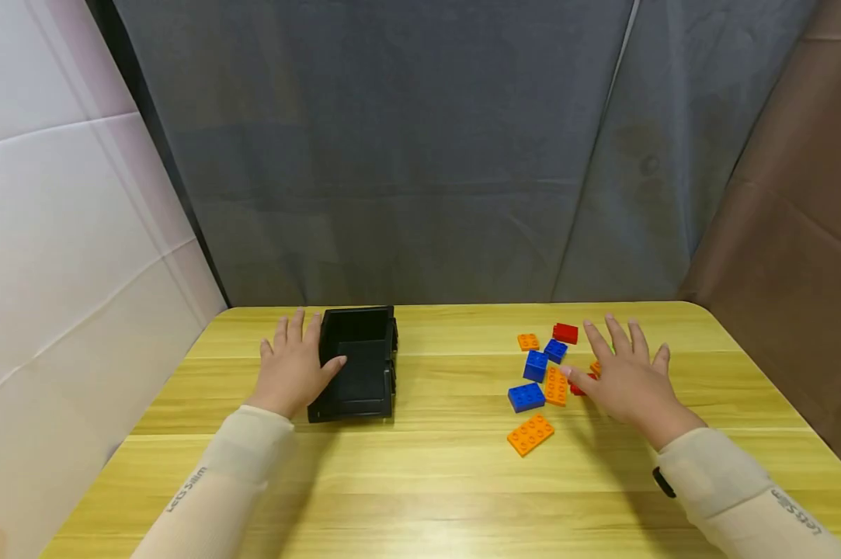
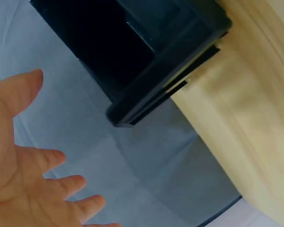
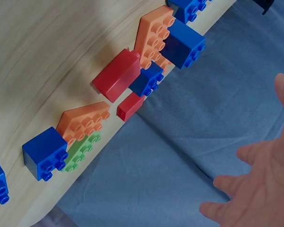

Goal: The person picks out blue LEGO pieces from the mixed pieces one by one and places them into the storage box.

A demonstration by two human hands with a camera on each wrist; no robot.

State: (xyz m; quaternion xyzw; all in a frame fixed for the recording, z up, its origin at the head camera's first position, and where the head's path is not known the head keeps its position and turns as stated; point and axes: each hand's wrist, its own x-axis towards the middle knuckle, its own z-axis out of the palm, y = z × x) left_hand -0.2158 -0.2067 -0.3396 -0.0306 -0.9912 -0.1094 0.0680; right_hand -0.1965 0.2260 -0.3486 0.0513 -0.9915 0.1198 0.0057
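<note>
In the head view my left hand (image 1: 290, 374) is held at the left side of a black plastic bin (image 1: 361, 366), fingers spread and thumb overlapping its edge. The left wrist view shows a gap between this hand (image 2: 33, 184) and the bin (image 2: 146, 90). My right hand (image 1: 630, 384), also with fingers spread and nothing in it, hovers over the right part of a group of toy building bricks. Among them are an orange brick (image 1: 556, 386), a blue brick (image 1: 535, 366) and a red brick (image 1: 565, 334). A green brick (image 3: 81, 151) shows in the right wrist view, mostly hidden from the head.
Nearest the front of the group lies another orange brick (image 1: 530, 435). Everything stands on a wood-grain table (image 1: 448, 481). Behind its far edge hangs a grey curtain (image 1: 392, 155), with a white cloth (image 1: 78, 233) on the left and a brown one (image 1: 783, 256) on the right.
</note>
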